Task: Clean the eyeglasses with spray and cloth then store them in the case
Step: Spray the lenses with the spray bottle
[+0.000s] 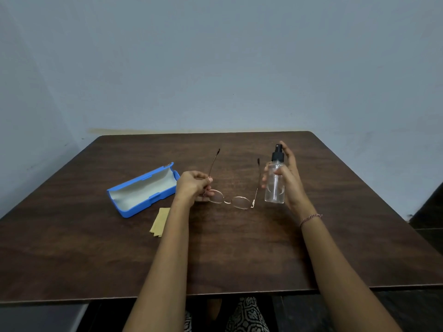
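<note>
Thin metal-framed eyeglasses [236, 202] with their arms unfolded are held above the dark wooden table [239, 255]. My left hand [193, 188] grips them at the left hinge. My right hand [286, 174] holds a clear spray bottle [275, 185] with a black nozzle upright, just right of the glasses, forefinger resting on the nozzle top. A blue glasses case [141, 191] lies open with a pale lining, left of my left hand. A small yellow cloth [160, 222] lies flat in front of the case, partly hidden by my left forearm.
The table stands against a plain blue-grey wall [215, 68]. A bracelet [310, 218] circles my right wrist. Patterned fabric on my lap [244, 317] shows below the table's near edge.
</note>
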`<state>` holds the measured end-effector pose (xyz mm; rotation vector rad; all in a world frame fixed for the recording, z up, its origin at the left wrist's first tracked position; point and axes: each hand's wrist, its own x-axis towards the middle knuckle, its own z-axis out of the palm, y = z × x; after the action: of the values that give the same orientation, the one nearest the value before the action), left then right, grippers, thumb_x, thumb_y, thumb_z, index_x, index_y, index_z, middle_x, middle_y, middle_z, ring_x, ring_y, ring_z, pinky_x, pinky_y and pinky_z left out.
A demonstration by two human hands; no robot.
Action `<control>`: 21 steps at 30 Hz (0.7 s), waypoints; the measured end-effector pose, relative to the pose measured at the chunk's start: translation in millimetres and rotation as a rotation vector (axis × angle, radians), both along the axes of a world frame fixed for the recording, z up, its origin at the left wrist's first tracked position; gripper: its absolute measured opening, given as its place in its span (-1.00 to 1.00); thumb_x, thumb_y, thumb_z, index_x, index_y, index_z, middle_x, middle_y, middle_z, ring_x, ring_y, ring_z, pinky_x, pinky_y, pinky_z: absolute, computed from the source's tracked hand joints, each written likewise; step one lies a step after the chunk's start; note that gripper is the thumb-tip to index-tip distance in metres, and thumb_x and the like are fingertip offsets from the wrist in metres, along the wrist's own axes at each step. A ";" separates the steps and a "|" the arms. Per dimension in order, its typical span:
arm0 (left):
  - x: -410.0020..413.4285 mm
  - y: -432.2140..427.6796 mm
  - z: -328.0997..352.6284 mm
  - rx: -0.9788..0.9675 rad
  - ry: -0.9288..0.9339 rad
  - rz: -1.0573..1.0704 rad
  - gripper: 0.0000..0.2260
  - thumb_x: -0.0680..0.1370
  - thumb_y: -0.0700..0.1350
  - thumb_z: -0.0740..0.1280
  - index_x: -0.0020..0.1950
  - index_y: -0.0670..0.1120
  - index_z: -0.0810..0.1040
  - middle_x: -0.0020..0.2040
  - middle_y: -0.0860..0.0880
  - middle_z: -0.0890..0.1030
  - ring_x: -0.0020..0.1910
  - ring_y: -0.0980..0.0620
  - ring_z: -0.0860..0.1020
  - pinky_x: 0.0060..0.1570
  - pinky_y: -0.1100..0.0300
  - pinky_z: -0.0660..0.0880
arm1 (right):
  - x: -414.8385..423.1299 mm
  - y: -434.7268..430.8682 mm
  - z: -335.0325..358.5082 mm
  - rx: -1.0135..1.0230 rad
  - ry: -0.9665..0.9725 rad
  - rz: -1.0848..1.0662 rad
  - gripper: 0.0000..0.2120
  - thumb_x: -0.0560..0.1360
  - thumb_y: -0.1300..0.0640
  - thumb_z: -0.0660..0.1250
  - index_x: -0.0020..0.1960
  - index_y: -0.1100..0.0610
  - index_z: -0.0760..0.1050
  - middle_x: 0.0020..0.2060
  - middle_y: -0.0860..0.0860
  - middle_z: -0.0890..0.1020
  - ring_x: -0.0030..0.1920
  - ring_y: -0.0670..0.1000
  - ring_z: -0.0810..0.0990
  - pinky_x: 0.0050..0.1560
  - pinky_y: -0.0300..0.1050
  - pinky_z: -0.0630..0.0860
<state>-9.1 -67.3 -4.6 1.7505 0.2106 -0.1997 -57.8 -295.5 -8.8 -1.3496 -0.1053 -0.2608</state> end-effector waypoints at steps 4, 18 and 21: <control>-1.5 1.5 5.0 -0.019 0.051 -0.065 -0.80 0.55 -0.26 0.30 0.17 -0.23 0.45 -0.02 -0.17 0.57 -0.38 0.04 0.63 -0.52 0.16 0.57 | 1.3 -1.1 -1.7 -0.011 0.019 -0.005 -0.37 0.53 0.39 0.07 0.42 -0.20 0.19 -0.18 0.14 0.54 -0.32 0.08 0.54 -0.33 -0.04 0.54; -4.4 12.0 2.4 -0.200 0.082 -0.150 -0.85 0.47 -0.41 0.33 0.03 -0.39 0.54 -0.17 -0.24 0.63 -0.37 0.00 0.67 -0.31 0.23 0.62 | 0.3 -1.5 1.8 0.005 0.034 -0.033 -0.37 0.52 0.39 0.12 0.42 -0.18 0.20 -0.16 0.16 0.53 -0.35 0.07 0.53 -0.37 -0.07 0.55; -2.4 8.0 0.8 -0.201 0.032 -0.092 -0.93 0.44 -0.40 0.38 -0.09 -0.33 0.58 -0.21 -0.19 0.63 -0.41 0.05 0.65 -0.33 0.26 0.61 | -2.7 -1.6 3.5 0.000 0.030 -0.028 -0.37 0.53 0.38 0.15 0.44 -0.17 0.18 -0.19 0.12 0.54 -0.38 0.02 0.54 -0.40 -0.12 0.55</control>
<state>-11.5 -59.3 -3.7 1.5592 0.1288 -0.3054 -60.5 -297.1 -5.3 -1.3552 -0.0618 -0.2641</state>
